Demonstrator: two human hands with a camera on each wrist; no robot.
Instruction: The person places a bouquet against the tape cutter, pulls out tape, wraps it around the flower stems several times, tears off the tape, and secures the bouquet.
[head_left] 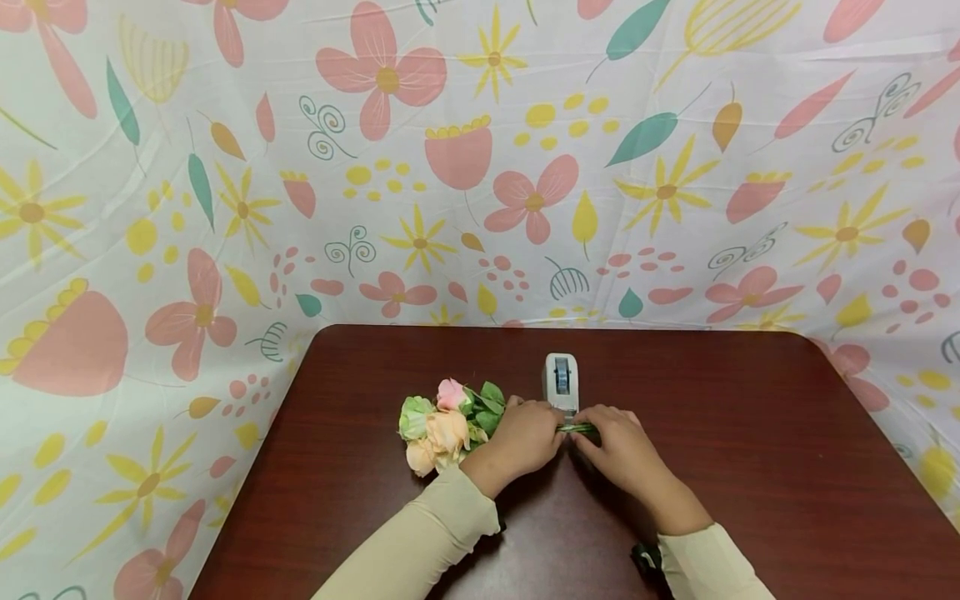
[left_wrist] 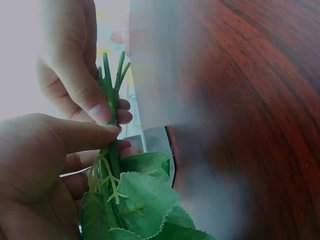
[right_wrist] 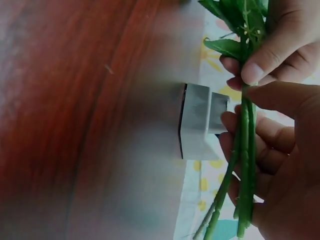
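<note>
The bouquet of peach, pink and pale-green rose-shaped blooms (head_left: 447,432) lies on the person's left, just beyond the left wrist. Its bundle of thin green stems (head_left: 576,427) runs from the blooms toward the right, with the long axis roughly crosswise to the person and the cut ends pointing right. In the left wrist view, the ends fan slightly apart; broad green leaves with serrated edges (left_wrist: 145,200) sit on the bloom side of the grip.

The left hand (head_left: 525,435) pinches the stems next to the leaves. The right hand (head_left: 618,446) holds the same bundle nearer the cut ends, thumb against fingers. The two thumb tips meet closely on the stems, so the grips are adjacent.

The white tape dispenser with a clear roll (head_left: 561,375) stands directly beyond the hands. Its long axis points away from the person, crosswise to the stems, and its near end falls between the two hands; neither hand is clearly nearer. Fingers cover this junction, so whether tape touches the stems cannot be confirmed.

The dark red wood-grain bench (head_left: 750,417) carries the dispenser. A white cloth with printed flowers (head_left: 457,158) hangs behind it.
</note>
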